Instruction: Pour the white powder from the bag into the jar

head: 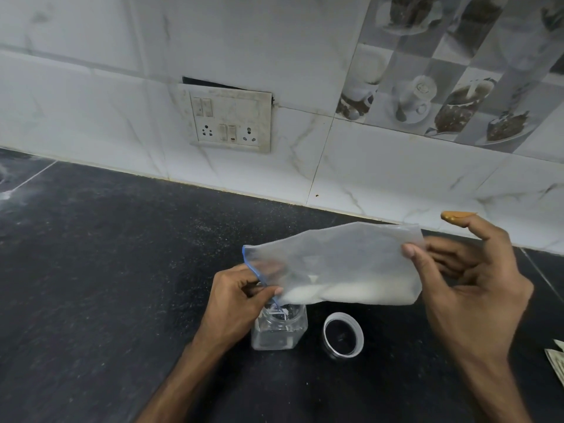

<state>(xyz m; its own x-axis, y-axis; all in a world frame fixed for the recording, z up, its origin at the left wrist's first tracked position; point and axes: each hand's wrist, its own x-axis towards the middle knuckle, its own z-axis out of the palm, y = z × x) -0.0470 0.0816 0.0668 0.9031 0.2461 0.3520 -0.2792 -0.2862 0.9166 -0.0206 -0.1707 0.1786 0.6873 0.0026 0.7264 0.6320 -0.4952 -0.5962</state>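
While both hands, left hand (241, 296) and right hand (467, 276), pinch the bag (335, 264), its floppy mouth may spill white powder (345, 293) beside the jar (279, 329).

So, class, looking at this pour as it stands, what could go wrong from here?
1. The bag lies nearly level, its zip mouth wider than the jar opening, so powder may spill onto the counter.
2. The right hand pinches only the bag's far end; lifting it fast could send the powder out in a rush.
3. The left hand holds the bag's mouth, not the jar, which could be knocked over.
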